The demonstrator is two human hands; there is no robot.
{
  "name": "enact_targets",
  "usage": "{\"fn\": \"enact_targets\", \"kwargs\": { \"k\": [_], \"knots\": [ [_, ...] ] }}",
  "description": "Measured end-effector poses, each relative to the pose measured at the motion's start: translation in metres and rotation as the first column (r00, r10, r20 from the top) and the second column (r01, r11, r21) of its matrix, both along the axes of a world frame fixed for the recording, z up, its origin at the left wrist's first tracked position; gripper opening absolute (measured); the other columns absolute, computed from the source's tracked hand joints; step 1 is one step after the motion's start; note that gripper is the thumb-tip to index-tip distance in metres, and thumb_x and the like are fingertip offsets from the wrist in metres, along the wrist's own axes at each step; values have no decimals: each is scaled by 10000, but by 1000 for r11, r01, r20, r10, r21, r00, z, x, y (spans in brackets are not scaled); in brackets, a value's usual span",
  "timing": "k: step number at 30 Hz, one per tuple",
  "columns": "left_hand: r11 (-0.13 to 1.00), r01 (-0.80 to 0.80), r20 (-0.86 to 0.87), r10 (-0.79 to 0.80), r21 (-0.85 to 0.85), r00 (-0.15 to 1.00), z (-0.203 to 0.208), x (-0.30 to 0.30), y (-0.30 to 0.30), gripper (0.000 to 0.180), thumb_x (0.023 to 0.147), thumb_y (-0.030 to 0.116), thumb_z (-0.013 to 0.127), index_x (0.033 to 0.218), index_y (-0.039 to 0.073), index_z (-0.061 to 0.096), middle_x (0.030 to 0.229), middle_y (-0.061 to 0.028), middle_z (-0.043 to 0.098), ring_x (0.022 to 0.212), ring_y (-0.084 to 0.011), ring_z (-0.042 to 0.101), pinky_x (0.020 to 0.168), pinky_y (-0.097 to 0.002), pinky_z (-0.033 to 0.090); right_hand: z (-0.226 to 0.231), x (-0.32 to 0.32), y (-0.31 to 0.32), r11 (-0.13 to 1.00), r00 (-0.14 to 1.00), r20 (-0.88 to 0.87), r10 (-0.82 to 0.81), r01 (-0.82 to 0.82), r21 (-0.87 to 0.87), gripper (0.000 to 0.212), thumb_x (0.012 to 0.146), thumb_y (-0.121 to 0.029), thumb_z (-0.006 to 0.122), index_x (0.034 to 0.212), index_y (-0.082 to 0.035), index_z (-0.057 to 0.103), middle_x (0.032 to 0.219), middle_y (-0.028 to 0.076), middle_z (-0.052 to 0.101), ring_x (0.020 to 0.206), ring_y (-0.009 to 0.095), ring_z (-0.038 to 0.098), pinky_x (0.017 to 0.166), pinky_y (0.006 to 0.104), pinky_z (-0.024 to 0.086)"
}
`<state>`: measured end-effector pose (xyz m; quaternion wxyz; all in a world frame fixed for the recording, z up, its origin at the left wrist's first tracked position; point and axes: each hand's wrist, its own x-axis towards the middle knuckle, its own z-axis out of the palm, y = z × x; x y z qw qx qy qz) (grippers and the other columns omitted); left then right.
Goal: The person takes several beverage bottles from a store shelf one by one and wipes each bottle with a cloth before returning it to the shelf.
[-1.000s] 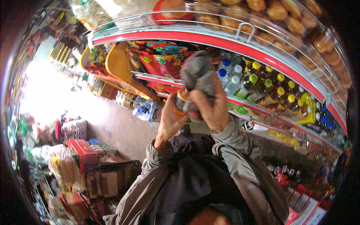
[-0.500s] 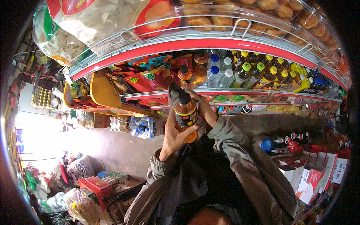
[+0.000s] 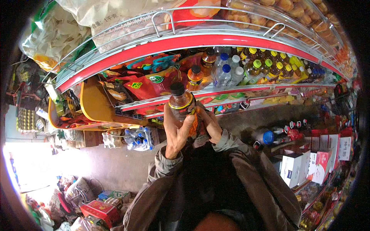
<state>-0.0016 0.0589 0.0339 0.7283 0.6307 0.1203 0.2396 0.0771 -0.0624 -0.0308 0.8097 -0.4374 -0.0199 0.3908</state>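
In front of the shelf I hold a dark-capped bottle (image 3: pixel 180 103) with an orange and black label, tilted away from me. My left hand (image 3: pixel 175 135) is closed round its left side, with the thumb across the front. My right hand (image 3: pixel 211 127) is closed at the bottle's right side on a dark grey cloth (image 3: pixel 202 141), which shows below its fingers and is otherwise mostly hidden. Just beyond the held bottle, a similar bottle (image 3: pixel 195 77) stands on the shelf beside red packets (image 3: pixel 158 84).
Blue- and white-capped clear bottles (image 3: pixel 222 75) and several green- and yellow-capped bottles (image 3: pixel 275 69) fill the shelf to the right. A red-edged wire shelf (image 3: pixel 200 41) overhangs them. To the left is a yellow bin (image 3: pixel 90 102). White and red cartons (image 3: pixel 293 167) stand at lower right.
The bottle has moved slightly left and up, and its cap tips further toward the shelf. The cloth has shifted from above the right hand to below it. My view has turned a little.
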Motion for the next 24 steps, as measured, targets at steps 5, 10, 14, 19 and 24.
{"fn": "enact_targets", "kwargs": {
  "k": [5, 10, 14, 19, 24],
  "knots": [
    [978, 201, 77, -206, 62, 976, 16, 25, 18, 767, 873, 239, 783, 1445, 2, 331, 1324, -146, 525, 1232, -232, 521, 1068, -385, 409, -16, -10, -11, 999, 987, 156, 30, -25, -33, 475, 1030, -382, 539, 1324, -10, 573, 1247, 96, 654, 1095, 207, 655, 922, 346, 541],
    [874, 144, 98, -213, 464, 972, 33, 80, 24, 612, 761, 46, 803, 1273, -2, 472, 1125, -143, 600, 1054, -196, 607, 942, -328, 495, -67, -8, -40, 983, 956, 294, 27, 27, -180, 500, 1005, -385, 589, 1308, 12, 568, 1219, 114, 648, 1100, 233, 634, 928, 364, 519],
    [818, 202, 93, -296, 539, 951, 27, 130, 23, 630, 683, 63, 856, 1219, -12, 533, 1149, -171, 592, 1045, -293, 625, 927, -358, 509, -35, 0, -53, 974, 987, 69, -146, 156, -163, 423, 1016, -394, 558, 1111, 6, 657, 950, 112, 702, 807, 224, 690, 671, 381, 599],
    [708, 119, 113, -272, 696, 956, 32, 164, 17, 631, 637, 120, 897, 1172, -15, 589, 1077, -138, 579, 992, -324, 620, 907, -382, 504, -38, 11, -76, 956, 990, 96, -102, 125, -266, 416, 1011, -387, 568, 1054, 13, 671, 902, 117, 697, 766, 232, 685, 675, 399, 600],
    [489, 87, 10, -192, 868, 981, 23, 180, 22, 769, 626, 202, 919, 1265, 9, 539, 1182, -215, 629, 1055, -426, 614, 917, -445, 501, -56, 30, -82, 951, 966, 216, -141, 193, -242, 421, 980, -442, 610, 1004, -30, 693, 814, 67, 687, 649, 173, 631, 578, 346, 500]
  ]
}}
